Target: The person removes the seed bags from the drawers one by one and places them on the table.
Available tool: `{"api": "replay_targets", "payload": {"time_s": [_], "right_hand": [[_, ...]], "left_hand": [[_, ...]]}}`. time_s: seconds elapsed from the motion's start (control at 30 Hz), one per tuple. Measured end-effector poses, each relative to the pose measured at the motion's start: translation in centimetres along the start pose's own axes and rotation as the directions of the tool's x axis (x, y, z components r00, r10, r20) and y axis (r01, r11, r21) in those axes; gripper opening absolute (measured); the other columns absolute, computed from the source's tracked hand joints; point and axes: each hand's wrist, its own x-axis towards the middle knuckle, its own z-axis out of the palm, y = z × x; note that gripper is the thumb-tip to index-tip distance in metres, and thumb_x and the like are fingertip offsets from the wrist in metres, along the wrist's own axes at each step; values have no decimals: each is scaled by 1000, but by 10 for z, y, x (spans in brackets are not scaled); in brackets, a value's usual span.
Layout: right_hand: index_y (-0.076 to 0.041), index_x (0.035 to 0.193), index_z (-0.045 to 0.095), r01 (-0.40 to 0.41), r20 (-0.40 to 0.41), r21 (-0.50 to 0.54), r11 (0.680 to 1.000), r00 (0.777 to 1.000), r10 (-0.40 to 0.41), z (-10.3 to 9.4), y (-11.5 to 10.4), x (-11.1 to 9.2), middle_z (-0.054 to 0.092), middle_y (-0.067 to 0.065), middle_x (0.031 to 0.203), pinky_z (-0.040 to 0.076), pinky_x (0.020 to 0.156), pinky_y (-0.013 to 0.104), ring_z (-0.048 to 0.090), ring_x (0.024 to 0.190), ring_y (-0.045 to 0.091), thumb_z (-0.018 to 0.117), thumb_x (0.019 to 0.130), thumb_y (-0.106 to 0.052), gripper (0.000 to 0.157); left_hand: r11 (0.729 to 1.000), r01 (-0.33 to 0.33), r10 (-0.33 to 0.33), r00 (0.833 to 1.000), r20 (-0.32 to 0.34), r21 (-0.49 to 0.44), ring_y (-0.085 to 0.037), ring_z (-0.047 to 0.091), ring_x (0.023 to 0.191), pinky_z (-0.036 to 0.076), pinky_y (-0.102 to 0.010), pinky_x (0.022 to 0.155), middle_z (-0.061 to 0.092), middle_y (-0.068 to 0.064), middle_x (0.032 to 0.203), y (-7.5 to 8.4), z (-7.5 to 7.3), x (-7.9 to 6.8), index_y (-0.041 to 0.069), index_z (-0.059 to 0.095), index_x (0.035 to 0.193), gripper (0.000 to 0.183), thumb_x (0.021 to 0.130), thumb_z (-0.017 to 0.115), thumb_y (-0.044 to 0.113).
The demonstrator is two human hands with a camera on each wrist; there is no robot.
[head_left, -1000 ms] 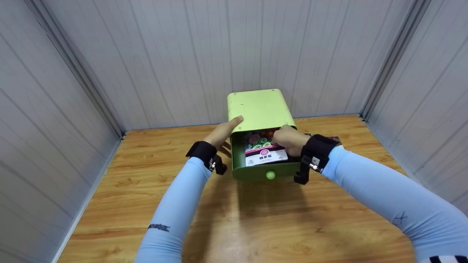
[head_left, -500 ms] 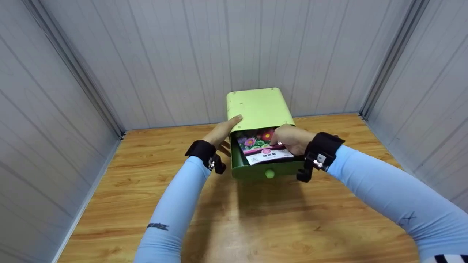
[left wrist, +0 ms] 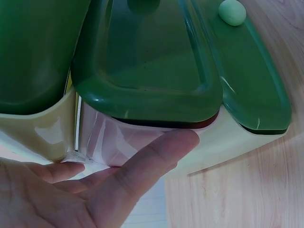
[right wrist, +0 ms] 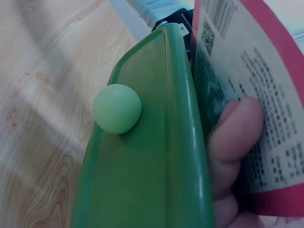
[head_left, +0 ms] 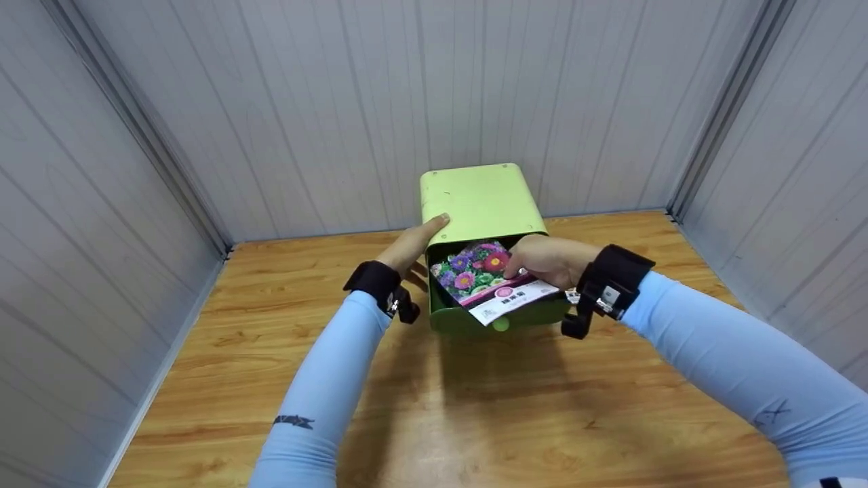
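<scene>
A green cabinet with a yellow-green top (head_left: 481, 200) stands against the back wall. Its top drawer (head_left: 468, 322), dark green with a round pale knob (right wrist: 117, 109), is pulled out. My right hand (head_left: 550, 261) pinches a flower seed packet (head_left: 478, 271) by its right side, thumb on the printed face. The packet lies tilted over the drawer, its white lower corner past the drawer front. Printed text shows on its back in the right wrist view. My left hand (head_left: 409, 249) rests against the cabinet's left side, thumb on the top's front corner, fingers mostly hidden.
Lower drawers (left wrist: 156, 61) with green fronts are closed beneath, in pink and cream casings. A wood-grain tabletop (head_left: 285, 352) surrounds the cabinet. Pale panelled walls (head_left: 305, 122) enclose the back and both sides. Something small and white (head_left: 573, 296) shows by the right wrist.
My right hand has drawn the seed packet up and forward out of the drawer, turning it so a corner now overhangs the front. The left hand stays on the cabinet.
</scene>
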Motion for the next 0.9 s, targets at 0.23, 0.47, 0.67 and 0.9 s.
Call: {"api": "replay_targets", "payload": {"time_s": [0.23,0.47,0.67,0.9], "right_hand": [[7,129,61,51,40,-42,998,998,-49,-6,2,-10,72,-1,93,60,76,21,71,81,10,54,100,5,29],[2,119,63,58,62,-83,995,997,-53,-10,1,-20,71,-2,88,59,74,20,70,77,9,54,98,5,22],[0,117,63,27,81,-89,996,997,-19,-14,1,-29,72,0,86,60,71,21,71,73,10,53,98,4,22],[-1,113,65,60,175,-1,998,983,-59,-20,-1,-39,77,3,95,64,77,25,75,82,13,53,101,5,18]], "left_hand": [[1000,-12,12,1000,2,9,-54,58,132,57,-64,106,34,-18,174,-1,1,-1,19,31,172,91,104,46,77],[1000,-5,5,1000,0,8,-56,60,129,57,-66,105,30,-20,177,2,1,-2,20,23,175,93,105,47,76],[1000,-6,6,1000,3,-1,-58,57,133,56,-67,106,30,-20,176,2,2,-1,17,26,174,93,105,47,75],[1000,-11,11,1000,-7,10,-57,58,131,58,-65,103,31,-20,176,1,1,-2,16,26,174,94,105,47,76]]}}
